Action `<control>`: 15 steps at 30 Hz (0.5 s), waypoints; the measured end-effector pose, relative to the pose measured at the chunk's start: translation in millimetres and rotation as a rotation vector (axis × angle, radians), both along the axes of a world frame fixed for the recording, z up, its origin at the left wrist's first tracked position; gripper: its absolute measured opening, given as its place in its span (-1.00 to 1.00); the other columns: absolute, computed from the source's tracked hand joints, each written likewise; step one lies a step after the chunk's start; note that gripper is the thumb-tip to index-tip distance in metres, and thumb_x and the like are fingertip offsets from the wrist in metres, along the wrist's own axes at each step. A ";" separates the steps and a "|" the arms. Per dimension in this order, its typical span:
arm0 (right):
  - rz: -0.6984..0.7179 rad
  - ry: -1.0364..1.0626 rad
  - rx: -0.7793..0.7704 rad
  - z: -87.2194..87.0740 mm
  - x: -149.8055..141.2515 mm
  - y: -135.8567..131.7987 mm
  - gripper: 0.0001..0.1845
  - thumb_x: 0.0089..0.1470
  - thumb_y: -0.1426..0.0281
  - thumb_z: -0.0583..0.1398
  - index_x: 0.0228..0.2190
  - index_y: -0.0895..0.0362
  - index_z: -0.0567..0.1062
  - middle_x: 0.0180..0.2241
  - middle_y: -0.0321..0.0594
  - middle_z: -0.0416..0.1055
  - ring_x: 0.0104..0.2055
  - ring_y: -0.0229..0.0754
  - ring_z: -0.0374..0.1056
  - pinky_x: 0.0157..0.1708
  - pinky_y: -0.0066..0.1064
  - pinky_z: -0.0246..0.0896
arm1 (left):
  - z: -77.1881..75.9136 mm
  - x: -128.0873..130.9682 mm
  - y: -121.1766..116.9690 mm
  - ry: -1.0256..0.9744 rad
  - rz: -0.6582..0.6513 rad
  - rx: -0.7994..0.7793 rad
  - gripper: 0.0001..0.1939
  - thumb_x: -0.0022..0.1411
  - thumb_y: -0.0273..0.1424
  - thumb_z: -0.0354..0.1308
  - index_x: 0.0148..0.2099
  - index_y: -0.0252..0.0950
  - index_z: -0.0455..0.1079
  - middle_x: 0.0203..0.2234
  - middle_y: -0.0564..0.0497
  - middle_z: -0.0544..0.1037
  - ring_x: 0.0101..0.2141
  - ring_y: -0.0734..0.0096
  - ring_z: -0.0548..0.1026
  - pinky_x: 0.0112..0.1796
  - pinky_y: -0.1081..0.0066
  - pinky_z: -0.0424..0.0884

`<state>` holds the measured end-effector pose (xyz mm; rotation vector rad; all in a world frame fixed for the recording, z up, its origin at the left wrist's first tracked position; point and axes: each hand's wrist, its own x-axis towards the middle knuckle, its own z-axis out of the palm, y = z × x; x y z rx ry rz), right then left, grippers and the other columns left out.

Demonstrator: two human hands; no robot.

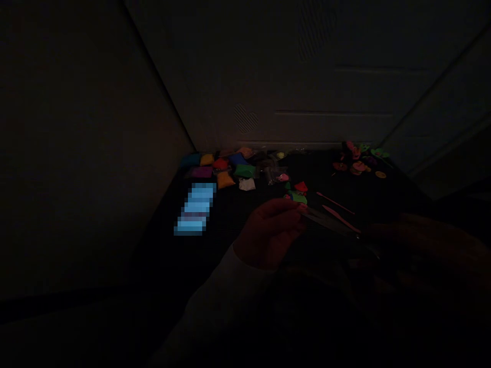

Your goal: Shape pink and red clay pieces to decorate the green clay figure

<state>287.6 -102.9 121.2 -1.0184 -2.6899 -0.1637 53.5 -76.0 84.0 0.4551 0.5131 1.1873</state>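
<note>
The left hand (270,230), over the middle of the dark table (233,212), is closing its thumb and fingers on one end of a translucent strip (326,220). The strip is slanting toward the right hand (441,240), which is showing only dimly; whether its fingers are apart or together cannot be told. Two pink tools (341,219) are lying just beyond the strip. A green piece (298,197) and a red piece (301,186) are sitting past the left fingertips. Coloured packets (245,170) are filling the far left corner, a glowing panel (195,208) is lying near the left edge, and small colourful figures (358,166) are occupying the far right corner.
</note>
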 end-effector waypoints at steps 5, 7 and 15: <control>0.013 -0.002 0.032 1.6 -2.8 -0.5 -0.59 -0.09 0.32 0.00 -0.13 0.08 0.20 -0.36 -0.20 0.41 -0.42 -0.21 0.34 -0.55 -0.46 0.30 | -1.9 -1.1 1.4 -0.033 -0.037 -0.002 -0.86 -0.23 -0.55 0.25 -0.50 -0.31 0.40 -0.56 0.09 0.51 -0.45 0.52 0.45 -0.35 0.48 0.32; 0.002 -0.017 0.031 0.9 -2.2 -0.6 -0.60 -0.07 0.32 -0.01 -0.12 0.09 0.20 -0.36 -0.21 0.40 -0.41 -0.23 0.33 -0.53 -0.47 0.30 | -2.5 -1.6 1.7 -0.054 -0.050 0.016 -0.86 -0.23 -0.55 0.25 -0.50 -0.30 0.41 -0.57 0.11 0.51 -0.45 0.55 0.45 -0.34 0.51 0.32; 0.013 -0.057 0.018 -0.1 1.6 1.0 -0.62 -0.03 0.33 -0.02 -0.12 0.13 0.21 -0.32 -0.22 0.39 -0.36 -0.27 0.32 -0.47 -0.51 0.28 | -5.8 -2.9 3.0 -0.047 -0.073 0.044 -0.87 -0.22 -0.53 0.25 -0.49 -0.29 0.41 -0.55 0.13 0.51 -0.44 0.57 0.45 -0.34 0.53 0.33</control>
